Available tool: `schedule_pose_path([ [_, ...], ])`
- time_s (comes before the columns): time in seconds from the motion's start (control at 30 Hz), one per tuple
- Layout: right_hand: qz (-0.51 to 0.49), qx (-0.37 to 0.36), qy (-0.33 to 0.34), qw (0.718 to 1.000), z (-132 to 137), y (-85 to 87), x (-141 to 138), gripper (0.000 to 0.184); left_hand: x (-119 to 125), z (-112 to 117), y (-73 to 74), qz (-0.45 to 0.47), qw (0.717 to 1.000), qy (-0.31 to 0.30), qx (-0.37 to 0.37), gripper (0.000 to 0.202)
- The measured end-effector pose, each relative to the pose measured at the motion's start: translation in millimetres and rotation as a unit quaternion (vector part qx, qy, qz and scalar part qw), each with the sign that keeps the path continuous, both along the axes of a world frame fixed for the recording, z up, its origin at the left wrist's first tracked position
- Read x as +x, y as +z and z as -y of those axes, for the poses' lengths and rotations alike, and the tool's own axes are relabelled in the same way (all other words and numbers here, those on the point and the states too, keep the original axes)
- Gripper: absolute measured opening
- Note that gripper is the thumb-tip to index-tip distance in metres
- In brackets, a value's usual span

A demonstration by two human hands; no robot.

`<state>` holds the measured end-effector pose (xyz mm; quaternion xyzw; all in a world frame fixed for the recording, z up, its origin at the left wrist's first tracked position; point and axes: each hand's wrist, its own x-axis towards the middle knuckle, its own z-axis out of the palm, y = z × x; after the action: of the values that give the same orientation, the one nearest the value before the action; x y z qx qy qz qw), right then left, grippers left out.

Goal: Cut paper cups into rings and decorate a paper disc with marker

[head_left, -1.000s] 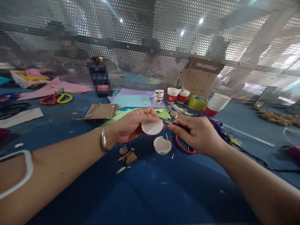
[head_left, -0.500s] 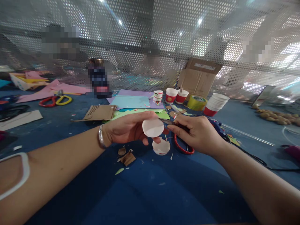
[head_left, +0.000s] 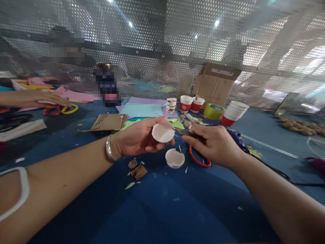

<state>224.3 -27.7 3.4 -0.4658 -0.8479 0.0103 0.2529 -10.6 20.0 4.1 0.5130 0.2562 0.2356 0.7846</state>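
My left hand [head_left: 138, 137] is closed around a white round cup bottom [head_left: 163, 133], held just above the blue table [head_left: 162, 206]. My right hand [head_left: 215, 144] grips red-handled scissors [head_left: 199, 159], and their blades touch the right edge of that white piece. A second cut white cup bottom [head_left: 175, 158] lies on the table right below the two hands. Small brown cardboard scraps [head_left: 137, 169] lie under my left wrist, which wears a silver bangle.
Red-and-white paper cups [head_left: 186, 103], a stack of cups [head_left: 235, 113], a yellow tape roll [head_left: 214, 111] and a cardboard box [head_left: 215, 83] stand at the back. Coloured paper sheets [head_left: 143, 109] and cardboard [head_left: 109, 121] lie mid-table. Another person's hand [head_left: 48, 99] rests by red-yellow scissors [head_left: 61, 109] at far left.
My left hand has turned the white piece so its hollow side tilts up. Another person's hand has come in at far left onto the red-yellow scissors.
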Motion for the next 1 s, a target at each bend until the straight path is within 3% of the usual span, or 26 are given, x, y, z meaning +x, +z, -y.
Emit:
schedule_pose_path([
  [0.5,0.005,-0.009,-0.022,1.0,1,1.1,-1,0.04,3,4,3.6,0.007,0.999,0.039,-0.024,0.04],
  [0.73,0.007,-0.02,-0.048,0.999,0,1.1,-1,0.043,7,5,1.5,-0.01,0.994,0.11,0.009,0.033],
  [1.0,0.015,-0.024,-0.034,0.999,-1,0.2,-2,0.04,11,16,3.4,-0.037,0.994,0.096,0.03,0.042],
])
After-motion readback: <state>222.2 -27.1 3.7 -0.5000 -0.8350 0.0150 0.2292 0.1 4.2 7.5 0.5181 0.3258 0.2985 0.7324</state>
